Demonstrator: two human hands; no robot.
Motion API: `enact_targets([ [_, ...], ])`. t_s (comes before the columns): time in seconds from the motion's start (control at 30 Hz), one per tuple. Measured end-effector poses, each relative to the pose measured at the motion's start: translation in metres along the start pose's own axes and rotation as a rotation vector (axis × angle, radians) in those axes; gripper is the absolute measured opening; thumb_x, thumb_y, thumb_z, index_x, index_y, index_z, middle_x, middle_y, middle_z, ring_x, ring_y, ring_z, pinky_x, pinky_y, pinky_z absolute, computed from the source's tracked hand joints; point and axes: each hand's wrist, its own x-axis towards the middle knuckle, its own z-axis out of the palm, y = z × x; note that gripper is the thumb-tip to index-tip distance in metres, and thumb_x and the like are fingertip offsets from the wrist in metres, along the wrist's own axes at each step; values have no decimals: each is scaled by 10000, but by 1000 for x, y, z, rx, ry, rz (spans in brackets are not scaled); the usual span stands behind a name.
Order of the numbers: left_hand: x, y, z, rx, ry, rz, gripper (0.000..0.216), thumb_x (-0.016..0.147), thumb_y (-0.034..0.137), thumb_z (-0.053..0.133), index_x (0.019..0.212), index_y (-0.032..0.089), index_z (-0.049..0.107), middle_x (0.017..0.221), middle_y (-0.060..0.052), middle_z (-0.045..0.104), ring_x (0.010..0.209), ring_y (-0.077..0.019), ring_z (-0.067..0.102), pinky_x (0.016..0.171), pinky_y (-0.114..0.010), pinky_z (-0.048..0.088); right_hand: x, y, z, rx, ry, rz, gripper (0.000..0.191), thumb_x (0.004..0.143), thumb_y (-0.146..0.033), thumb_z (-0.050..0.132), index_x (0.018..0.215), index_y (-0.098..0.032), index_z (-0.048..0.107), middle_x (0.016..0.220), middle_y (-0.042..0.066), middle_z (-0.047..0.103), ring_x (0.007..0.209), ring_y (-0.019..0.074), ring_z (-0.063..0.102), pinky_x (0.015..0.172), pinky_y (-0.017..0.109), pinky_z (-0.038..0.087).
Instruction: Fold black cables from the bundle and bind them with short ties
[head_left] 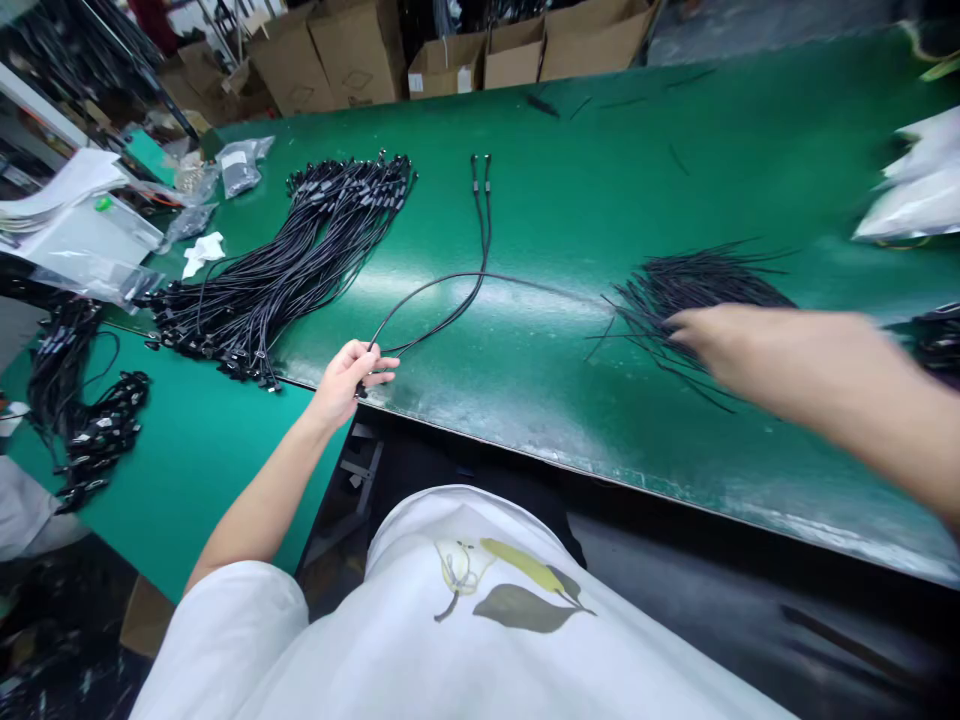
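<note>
My left hand (352,375) is at the front edge of the green table, its thumb and fingers closed around black cables (484,235). Two cable ends with small connectors lie farther back on the tabletop, and another dark length arcs right toward a pile of thin black strips (705,285), which look like cable ties. Over the near side of that pile, my right hand (697,330) is smeared by motion. Its fingers cannot be made out, nor whether they grip any strip.
A large bundle of black cables (300,250) lies to the left. More cables (97,430) rest on a lower green surface. Cardboard boxes (360,50) line the far edge, white plastic bags (919,180) sit at right, and papers (60,190) are stacked at left.
</note>
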Motion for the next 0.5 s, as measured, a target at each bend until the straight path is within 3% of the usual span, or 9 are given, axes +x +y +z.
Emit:
enact_targets([
  [0.07,0,-3,26,22,-57,78,248,875,436,583,860,196,519,1052,-41,612,1087,-209,633,945,-372,496,-3,-58,2,-58,-112,-98,273,933,-187,383,963,-180,654,934,97,710,703,205,653,493,269,318],
  [0.13,-5,-4,54,196,-188,140,252,937,437,475,986,204,559,1162,-69,617,1181,-209,573,1038,-383,417,1,-107,-3,-13,-221,-277,220,933,-164,424,926,-177,644,870,54,698,677,155,638,498,251,287],
  [0.23,-21,-3,82,488,-394,133,275,980,400,385,1010,203,574,1004,-51,671,998,-176,619,966,-342,425,20,-139,-15,-36,-150,-320,274,987,-270,404,916,-156,643,816,57,660,614,121,577,492,260,214],
  [0.3,-30,-3,85,535,-453,88,291,991,392,358,1001,199,576,752,2,623,751,-148,595,825,-312,455,35,-132,-21,-63,-70,-260,318,998,-338,405,922,-149,649,850,68,658,642,121,569,501,262,193],
  [0.37,-35,-3,79,480,-452,38,313,985,397,383,1050,182,600,621,34,521,625,-129,517,722,-286,450,47,-110,-22,-55,-10,-198,330,990,-383,433,917,-155,660,873,62,662,690,127,577,516,257,204],
  [0.43,-38,-1,65,318,-472,-46,330,958,405,463,1067,150,642,552,51,434,550,-109,449,654,-265,446,53,-82,-18,-7,54,-149,337,969,-436,474,933,-165,673,887,51,667,735,131,586,539,251,244],
  [0.5,-39,6,49,13,-507,-136,319,920,402,549,998,121,680,496,80,328,447,-70,333,533,-218,422,55,-56,-9,86,103,-159,374,950,-488,485,955,-172,684,891,47,667,769,132,592,586,244,311],
])
